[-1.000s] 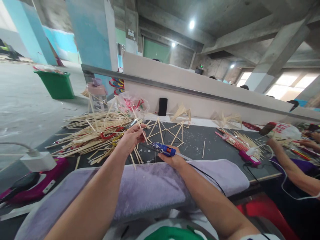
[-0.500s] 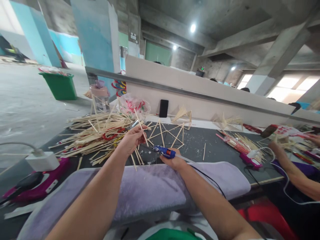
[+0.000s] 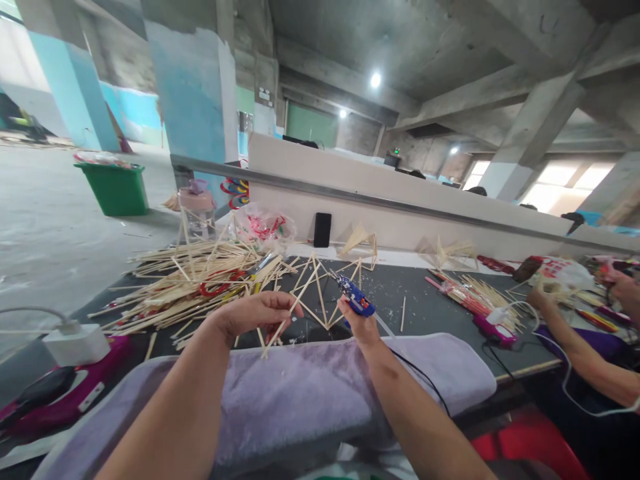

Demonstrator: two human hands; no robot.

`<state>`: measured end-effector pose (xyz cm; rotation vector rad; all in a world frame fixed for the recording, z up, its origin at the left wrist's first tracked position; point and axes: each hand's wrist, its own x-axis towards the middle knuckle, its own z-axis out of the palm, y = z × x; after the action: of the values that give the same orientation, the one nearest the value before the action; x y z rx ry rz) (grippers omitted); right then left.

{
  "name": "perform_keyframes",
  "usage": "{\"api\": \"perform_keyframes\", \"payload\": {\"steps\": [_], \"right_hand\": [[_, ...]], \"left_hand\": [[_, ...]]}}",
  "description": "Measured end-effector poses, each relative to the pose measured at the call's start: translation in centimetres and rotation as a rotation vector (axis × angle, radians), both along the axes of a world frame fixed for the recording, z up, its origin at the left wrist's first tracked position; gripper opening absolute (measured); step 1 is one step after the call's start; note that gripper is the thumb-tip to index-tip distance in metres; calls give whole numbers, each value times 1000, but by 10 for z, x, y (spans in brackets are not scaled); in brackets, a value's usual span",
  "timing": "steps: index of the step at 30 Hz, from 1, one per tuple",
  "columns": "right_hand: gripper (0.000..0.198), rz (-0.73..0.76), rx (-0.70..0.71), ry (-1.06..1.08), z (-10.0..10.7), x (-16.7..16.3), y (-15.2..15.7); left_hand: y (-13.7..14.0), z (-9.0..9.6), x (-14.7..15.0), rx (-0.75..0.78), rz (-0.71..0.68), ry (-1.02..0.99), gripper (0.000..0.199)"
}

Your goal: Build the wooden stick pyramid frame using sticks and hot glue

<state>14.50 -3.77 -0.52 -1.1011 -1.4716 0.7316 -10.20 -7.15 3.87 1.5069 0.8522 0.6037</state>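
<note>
My left hand (image 3: 267, 313) pinches a thin wooden stick (image 3: 303, 288) that slants from upper right down toward the towel. In my right hand (image 3: 361, 323) is a blue hot glue gun (image 3: 356, 295), its nozzle pointing up and left, with a clear glue stick (image 3: 385, 325) out of its back. Between the hands, on the dark table, stands a frame of joined sticks (image 3: 321, 297) in triangle shapes; the held stick passes in front of it. Whether the held stick touches the frame I cannot tell. A large heap of loose sticks (image 3: 170, 290) lies left of my left hand.
A lilac towel (image 3: 300, 393) covers the near table edge. A phone (image 3: 323, 230) leans on the white partition, near a finished-looking stick model (image 3: 361, 243). Power strips (image 3: 95, 373) with cords lie at the left. On the right, a co-worker's arm (image 3: 580, 347) reaches over the table.
My left hand has lowered and turned, tilting the stick the other way. The glue gun has moved up and right, away from the left hand, with its nozzle now raised.
</note>
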Motion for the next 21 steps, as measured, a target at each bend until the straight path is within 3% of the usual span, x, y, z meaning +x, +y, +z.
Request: {"api": "perform_keyframes", "payload": {"steps": [9, 21], "right_hand": [[24, 3, 49, -29, -4, 2, 3], [30, -13, -21, -87, -5, 3, 6]], "left_hand": [[7, -8, 5, 9, -52, 62, 26], [11, -12, 4, -2, -54, 83, 31]]}}
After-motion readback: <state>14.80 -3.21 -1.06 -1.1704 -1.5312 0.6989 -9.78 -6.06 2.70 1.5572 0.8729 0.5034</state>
